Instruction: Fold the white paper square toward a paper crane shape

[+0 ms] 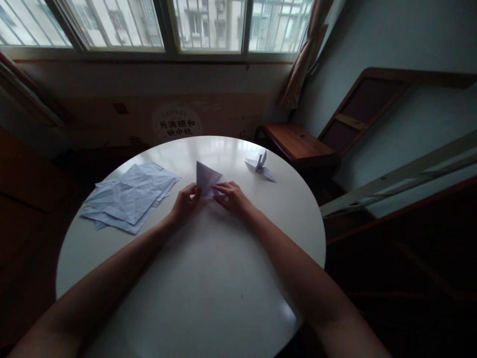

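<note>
A partly folded sheet of white paper is held between my hands over the middle of the round white table, one pointed corner standing up at its left. My left hand pinches its lower left edge between thumb and fingers. On the other side, my right hand grips the lower right part, fingers lying over the paper and thumb below. A folded paper crane stands to the right, apart from my hands. Left of my hands lies a loose stack of creased paper sheets.
A wooden stool stands beyond the table's right edge, near a leaning wooden frame. Along the far wall, below the barred windows, runs a large printed cardboard panel. Curtains hang at both sides.
</note>
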The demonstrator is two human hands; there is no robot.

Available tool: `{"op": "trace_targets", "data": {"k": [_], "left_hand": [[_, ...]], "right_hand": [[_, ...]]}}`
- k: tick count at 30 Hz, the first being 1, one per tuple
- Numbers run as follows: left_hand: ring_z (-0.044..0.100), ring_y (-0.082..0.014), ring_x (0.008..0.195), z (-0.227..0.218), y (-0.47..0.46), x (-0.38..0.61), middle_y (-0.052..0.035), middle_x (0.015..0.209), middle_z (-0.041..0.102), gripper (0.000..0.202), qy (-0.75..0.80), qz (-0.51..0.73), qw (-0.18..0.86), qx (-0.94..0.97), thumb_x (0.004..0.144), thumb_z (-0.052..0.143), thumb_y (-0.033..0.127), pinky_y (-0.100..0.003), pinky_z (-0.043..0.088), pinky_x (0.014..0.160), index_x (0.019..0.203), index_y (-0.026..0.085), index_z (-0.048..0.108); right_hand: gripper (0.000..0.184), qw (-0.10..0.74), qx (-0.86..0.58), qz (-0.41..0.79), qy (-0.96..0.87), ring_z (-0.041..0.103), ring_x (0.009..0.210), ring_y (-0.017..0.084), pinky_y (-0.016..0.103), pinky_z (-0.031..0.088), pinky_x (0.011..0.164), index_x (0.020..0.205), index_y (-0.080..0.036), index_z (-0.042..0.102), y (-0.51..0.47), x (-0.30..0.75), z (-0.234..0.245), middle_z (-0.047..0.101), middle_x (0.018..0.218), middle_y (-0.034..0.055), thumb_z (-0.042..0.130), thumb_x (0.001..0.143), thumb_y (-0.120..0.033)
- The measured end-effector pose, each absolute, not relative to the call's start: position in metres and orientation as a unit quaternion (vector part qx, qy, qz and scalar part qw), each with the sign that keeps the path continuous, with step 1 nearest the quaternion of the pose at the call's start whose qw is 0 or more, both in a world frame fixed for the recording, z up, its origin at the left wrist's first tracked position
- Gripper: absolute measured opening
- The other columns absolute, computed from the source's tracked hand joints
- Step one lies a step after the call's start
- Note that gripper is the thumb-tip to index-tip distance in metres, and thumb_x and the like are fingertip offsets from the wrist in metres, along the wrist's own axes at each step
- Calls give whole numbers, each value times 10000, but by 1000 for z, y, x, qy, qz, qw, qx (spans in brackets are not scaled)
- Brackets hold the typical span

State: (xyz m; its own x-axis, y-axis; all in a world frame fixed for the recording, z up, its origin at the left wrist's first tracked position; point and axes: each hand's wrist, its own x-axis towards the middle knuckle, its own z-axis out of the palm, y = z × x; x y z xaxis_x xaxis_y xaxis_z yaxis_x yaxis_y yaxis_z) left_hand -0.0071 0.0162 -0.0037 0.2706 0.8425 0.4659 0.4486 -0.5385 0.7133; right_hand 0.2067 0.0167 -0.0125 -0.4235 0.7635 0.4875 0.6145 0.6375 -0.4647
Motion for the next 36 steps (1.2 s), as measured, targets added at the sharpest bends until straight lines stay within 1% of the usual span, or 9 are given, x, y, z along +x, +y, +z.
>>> {"op": "trace_targets", "data": {"k": [5,11,16,19,22,24,28,33,36], "left_hand": [[551,-152,573,-3,19,-9,-17,673,610,457,435,488,308,691,871,516,615,-233,412,504,880,164,594],[595,-159,593,-3,21,-8,-19,688,627,452,425,506,323,677,844,558,625,-240,447,527,874,175,588],[619,-163,582,-2,22,-9,3,634,589,405,459,528,308,644,827,592,590,-255,493,536,795,188,556],[620,-147,582,-2,24,-10,9,680,585,377,460,550,327,616,806,620,551,-262,525,556,790,180,551],[627,-149,614,-3,24,-9,-17,762,634,366,454,546,350,611,808,617,530,-265,535,568,849,167,585],[640,-164,650,-4,24,-9,-35,774,662,358,452,518,357,632,826,602,513,-260,522,573,888,160,613],[663,-192,715,-5,21,-9,-55,776,682,364,427,479,357,679,842,584,499,-275,508,626,929,152,651],[688,-224,763,-4,19,-8,-66,797,696,408,420,477,361,682,845,581,552,-295,507,661,933,162,663],[695,-229,746,-3,19,-7,-60,774,695,435,417,480,372,677,833,596,580,-296,507,656,935,162,662]], "right_hand": [[492,383,-467,94,-791,519,1164,277,466,418,1035,1378,-222,564,20,207,-16,575,1302,135,600,893,-296],[605,413,-475,128,-767,529,1128,267,444,441,1040,1416,-189,512,23,208,-18,509,1281,147,563,814,-163],[754,401,-475,117,-775,506,1123,256,460,443,1042,1449,-249,467,19,209,-17,404,1353,127,538,725,-48],[674,381,-490,100,-778,488,1134,264,487,437,1038,1405,-276,522,17,210,-16,351,1380,117,574,763,-75],[382,371,-491,80,-784,457,1178,288,499,421,1036,1218,-275,674,16,209,-16,351,1374,106,636,843,-215],[232,383,-492,76,-778,453,1188,296,496,424,1020,1089,-261,715,16,209,-15,382,1349,104,640,877,-317],[310,438,-479,83,-757,505,1117,281,484,439,994,1148,-231,630,17,208,-12,508,1189,118,617,898,-412],[365,463,-428,88,-771,547,1037,264,450,466,960,1252,-198,565,17,207,-9,553,1130,129,586,920,-349],[428,464,-408,100,-780,558,1020,253,441,482,953,1336,-227,525,17,207,-10,544,1130,121,580,923,-324]]}}
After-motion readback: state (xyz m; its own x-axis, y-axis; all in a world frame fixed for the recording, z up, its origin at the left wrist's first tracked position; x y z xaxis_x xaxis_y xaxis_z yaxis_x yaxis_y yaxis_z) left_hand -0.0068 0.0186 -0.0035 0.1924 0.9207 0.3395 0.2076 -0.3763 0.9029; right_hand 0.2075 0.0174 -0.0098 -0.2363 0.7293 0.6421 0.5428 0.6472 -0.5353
